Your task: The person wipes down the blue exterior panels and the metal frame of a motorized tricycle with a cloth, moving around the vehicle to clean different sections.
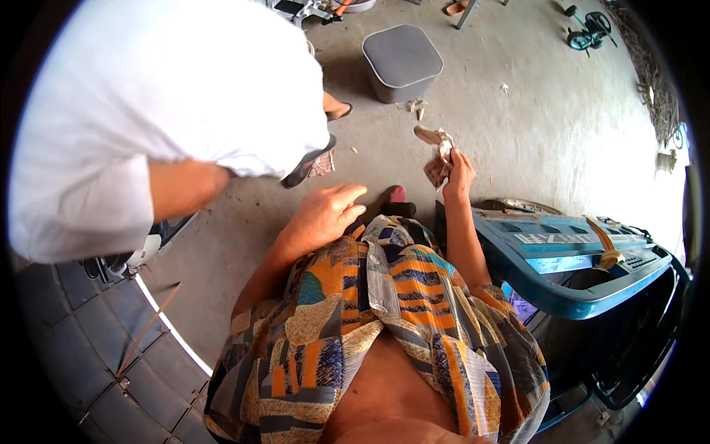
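Note:
My right hand (459, 172) pinches a crumpled, brown-and-white scrap of wrapper or paper (438, 166) above the concrete floor. A pale, elongated piece (427, 134) sticks out from the scrap's far end; I cannot tell what it is. In front of my patterned shirt hovers my left hand (324, 213), index finger and thumb apart, with nothing visible in it. Small pale scraps (417, 106) lie on the floor beside a lidded grey bin (402, 58). Another printed scrap (323, 164) lies by a co-worker's sandal (299, 172).
A person in a white shirt (183, 83) bends close at my left. Beside my right arm stands a blue metal tailgate or frame (577, 266) with a strap tied on it. Dark panels (89, 344) are at lower left. A small wheeled toy (591, 30) stands far right.

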Demonstrator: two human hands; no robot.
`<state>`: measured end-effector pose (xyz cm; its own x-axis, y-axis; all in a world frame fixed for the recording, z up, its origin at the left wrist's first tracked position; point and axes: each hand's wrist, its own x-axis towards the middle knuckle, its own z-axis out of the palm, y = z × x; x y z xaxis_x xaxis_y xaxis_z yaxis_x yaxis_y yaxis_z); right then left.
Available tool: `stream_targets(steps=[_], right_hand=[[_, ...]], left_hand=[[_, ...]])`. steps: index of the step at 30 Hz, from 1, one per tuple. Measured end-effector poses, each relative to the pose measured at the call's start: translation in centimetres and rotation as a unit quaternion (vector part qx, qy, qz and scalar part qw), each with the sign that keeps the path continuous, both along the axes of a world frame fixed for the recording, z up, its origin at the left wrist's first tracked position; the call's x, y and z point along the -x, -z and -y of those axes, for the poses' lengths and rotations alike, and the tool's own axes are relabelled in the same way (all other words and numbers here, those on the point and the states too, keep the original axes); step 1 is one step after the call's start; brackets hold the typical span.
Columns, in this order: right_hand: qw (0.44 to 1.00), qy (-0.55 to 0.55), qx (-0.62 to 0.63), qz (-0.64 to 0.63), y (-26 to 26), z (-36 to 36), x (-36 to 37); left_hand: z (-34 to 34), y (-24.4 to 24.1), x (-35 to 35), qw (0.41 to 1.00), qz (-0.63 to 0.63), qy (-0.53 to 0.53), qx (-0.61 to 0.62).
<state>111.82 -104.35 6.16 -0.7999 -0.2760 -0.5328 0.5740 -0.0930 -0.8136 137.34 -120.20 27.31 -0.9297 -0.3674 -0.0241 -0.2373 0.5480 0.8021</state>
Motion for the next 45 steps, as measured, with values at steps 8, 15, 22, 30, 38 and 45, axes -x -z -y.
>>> stream_targets(steps=[8, 15, 22, 30, 38, 45], right_hand=[[0.915, -0.221, -0.186, -0.281, -1.3, 4.5, 1.0], [0.693, -0.298, -0.244, -0.609, -5.9, 10.0, 3.5], [0.871, -0.269, -0.152, -0.381, -8.5, 13.1, 4.5], [0.874, -0.399, -0.122, -0.25, -9.2, 18.3, 6.3], [0.86, -0.46, -0.117, -0.188, -8.9, 24.9, 13.7], [0.845, -0.468, -0.094, -0.241, -7.8, 29.5, 19.3]], left_hand=[[-1.5, 1.7, -1.1, 0.986, 0.111, -0.107, -0.069], [2.4, 2.8, 0.1, 0.98, -0.013, -0.196, -0.016], [6.2, 3.8, 1.2, 0.965, -0.004, -0.251, -0.073], [7.3, 5.4, 0.8, 0.945, 0.056, -0.298, -0.122], [12.2, 4.2, 6.7, 0.937, 0.151, -0.286, -0.129], [17.2, 5.7, 13.8, 0.942, 0.098, -0.271, -0.171]])
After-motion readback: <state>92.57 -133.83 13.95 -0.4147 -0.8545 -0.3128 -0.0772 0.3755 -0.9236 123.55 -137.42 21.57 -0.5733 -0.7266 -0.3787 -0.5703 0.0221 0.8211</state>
